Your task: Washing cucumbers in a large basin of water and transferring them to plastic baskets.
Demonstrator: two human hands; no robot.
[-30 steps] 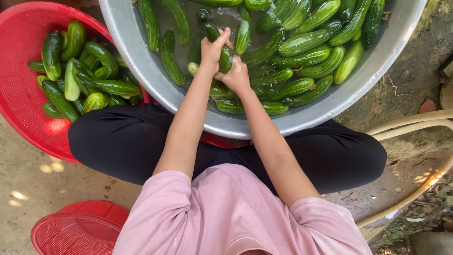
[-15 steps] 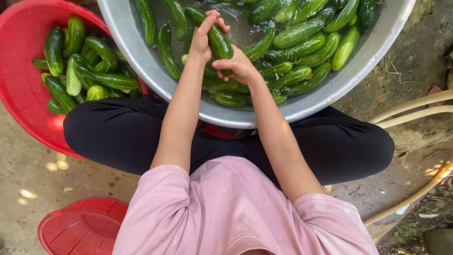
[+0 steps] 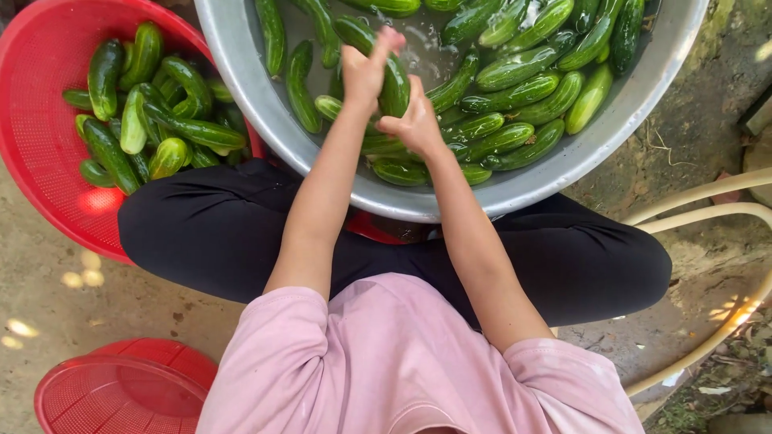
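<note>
A dark green cucumber (image 3: 392, 76) is held above the water in the metal basin (image 3: 241, 72), lying roughly near-to-far and slightly tilted, with its far end reaching toward the top of the view. The left hand (image 3: 366, 71) wraps its far portion, fingers (image 3: 389, 40) curled around it from the left side, and the right hand (image 3: 416, 124) grips its near end, fingers closed on the skin, so both hands are clamped on the same cucumber and touch or nearly touch one another along it. Below and around the hands, many other cucumbers (image 3: 515, 92) float or lie in the shallow water, crowded mostly on the right half of the basin, with a few long ones along the left wall. The basin sits just beyond the person's crossed legs in black trousers (image 3: 209, 233), its near rim overlapping them. To the left, touching or just beside the basin, a large red plastic colander (image 3: 40, 153) holds a heap of washed cucumbers (image 3: 153, 120). A second, smaller red colander (image 3: 121, 390) lies on the concrete floor (image 3: 96, 305) at the near left, beside the person's pink shirt (image 3: 402, 362). At the right, pale curved tubing (image 3: 708, 213) stands beside the person's knee.
</note>
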